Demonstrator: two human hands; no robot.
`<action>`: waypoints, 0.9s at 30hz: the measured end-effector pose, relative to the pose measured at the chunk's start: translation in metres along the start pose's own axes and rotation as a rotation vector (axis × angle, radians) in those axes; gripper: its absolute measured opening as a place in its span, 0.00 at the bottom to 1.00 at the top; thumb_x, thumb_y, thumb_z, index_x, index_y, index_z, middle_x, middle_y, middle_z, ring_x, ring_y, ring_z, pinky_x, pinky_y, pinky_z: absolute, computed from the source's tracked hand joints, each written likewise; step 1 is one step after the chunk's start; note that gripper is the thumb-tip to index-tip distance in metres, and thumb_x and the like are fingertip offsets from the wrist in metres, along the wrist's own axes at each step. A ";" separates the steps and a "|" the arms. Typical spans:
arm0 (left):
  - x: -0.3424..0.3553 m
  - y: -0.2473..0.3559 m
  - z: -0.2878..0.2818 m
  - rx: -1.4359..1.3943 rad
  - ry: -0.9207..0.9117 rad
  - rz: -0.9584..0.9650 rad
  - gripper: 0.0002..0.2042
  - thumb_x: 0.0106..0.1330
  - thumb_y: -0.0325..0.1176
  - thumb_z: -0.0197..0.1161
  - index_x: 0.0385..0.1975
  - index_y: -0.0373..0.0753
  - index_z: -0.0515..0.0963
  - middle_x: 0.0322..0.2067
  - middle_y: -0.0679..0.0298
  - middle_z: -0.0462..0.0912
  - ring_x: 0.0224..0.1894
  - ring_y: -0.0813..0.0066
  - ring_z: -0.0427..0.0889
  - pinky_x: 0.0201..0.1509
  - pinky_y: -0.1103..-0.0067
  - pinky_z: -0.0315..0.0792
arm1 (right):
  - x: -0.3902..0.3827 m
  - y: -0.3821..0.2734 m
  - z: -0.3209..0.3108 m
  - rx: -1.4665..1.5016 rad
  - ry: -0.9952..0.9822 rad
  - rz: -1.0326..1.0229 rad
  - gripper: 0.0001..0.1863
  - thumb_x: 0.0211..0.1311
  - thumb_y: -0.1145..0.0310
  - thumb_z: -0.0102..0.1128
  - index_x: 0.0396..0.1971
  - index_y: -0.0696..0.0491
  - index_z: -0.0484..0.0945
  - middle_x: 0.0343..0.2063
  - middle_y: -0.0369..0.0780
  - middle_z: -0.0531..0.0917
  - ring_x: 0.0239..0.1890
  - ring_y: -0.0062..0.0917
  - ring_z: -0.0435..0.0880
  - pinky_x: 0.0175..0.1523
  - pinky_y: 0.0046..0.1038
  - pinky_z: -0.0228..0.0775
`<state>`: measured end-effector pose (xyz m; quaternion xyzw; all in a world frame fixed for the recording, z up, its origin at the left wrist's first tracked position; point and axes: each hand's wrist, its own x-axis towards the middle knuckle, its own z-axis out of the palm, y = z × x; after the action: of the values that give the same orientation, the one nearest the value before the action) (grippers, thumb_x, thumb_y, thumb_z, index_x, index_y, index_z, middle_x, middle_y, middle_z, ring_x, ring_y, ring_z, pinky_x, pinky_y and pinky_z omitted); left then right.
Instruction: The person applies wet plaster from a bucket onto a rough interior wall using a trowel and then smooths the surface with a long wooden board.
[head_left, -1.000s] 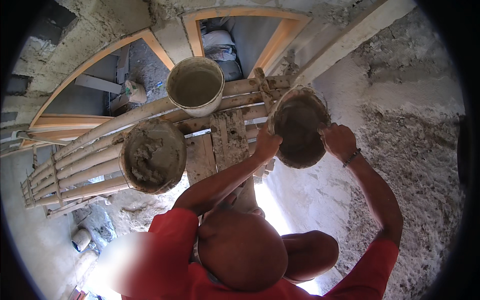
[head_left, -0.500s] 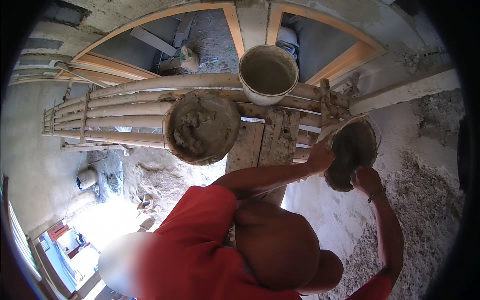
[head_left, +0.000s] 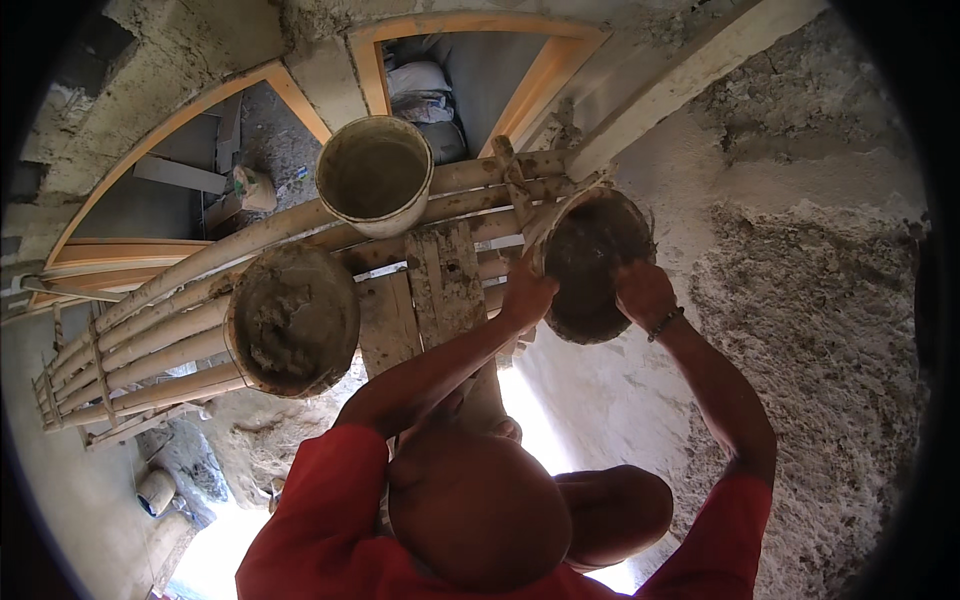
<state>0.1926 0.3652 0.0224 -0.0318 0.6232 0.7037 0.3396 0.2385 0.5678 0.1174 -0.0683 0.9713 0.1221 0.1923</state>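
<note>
So we've got the dark bucket (head_left: pixel 590 262) at the right end of the bamboo platform (head_left: pixel 185 348), by the rough wall (head_left: pixel 800 350). Our left hand (head_left: pixel 528 292) grips its rim; our right hand (head_left: pixel 645 292) is curled over the opposite side, maybe holding something, can't tell. Further left: a pale bucket (head_left: pixel 408 218) and a mud-filled bucket (head_left: pixel 300 325).

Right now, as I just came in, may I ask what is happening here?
The person's left hand holds the dark bucket by its left edge, while the right hand reaches into its opening. What it touches inside is too dark to tell. A second bucket with thick mix and a pale bucket stand on the poles to the left.
</note>
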 end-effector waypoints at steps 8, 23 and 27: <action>0.002 -0.005 -0.011 -0.162 0.013 0.074 0.30 0.48 0.21 0.56 0.57 0.30 0.69 0.35 0.54 0.81 0.32 0.72 0.79 0.35 0.74 0.75 | -0.032 -0.042 -0.029 0.207 -0.158 -0.131 0.10 0.64 0.64 0.52 0.38 0.50 0.81 0.20 0.44 0.82 0.27 0.38 0.85 0.34 0.41 0.78; 0.013 -0.028 -0.004 0.017 0.104 0.173 0.30 0.46 0.25 0.57 0.56 0.26 0.68 0.34 0.46 0.80 0.38 0.56 0.80 0.43 0.65 0.74 | 0.026 0.005 -0.023 -0.048 -0.301 -0.008 0.10 0.59 0.65 0.54 0.30 0.50 0.85 0.29 0.45 0.85 0.38 0.37 0.86 0.43 0.37 0.79; 0.004 -0.007 -0.003 0.007 0.038 0.108 0.31 0.47 0.25 0.57 0.57 0.25 0.67 0.24 0.51 0.80 0.26 0.62 0.80 0.33 0.69 0.75 | 0.021 -0.003 -0.040 0.242 -0.541 0.003 0.12 0.59 0.62 0.57 0.31 0.53 0.85 0.27 0.45 0.85 0.37 0.35 0.86 0.40 0.38 0.79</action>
<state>0.1919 0.3640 0.0139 -0.0102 0.6329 0.7181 0.2893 0.2055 0.5522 0.1442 -0.0087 0.8923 0.0197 0.4509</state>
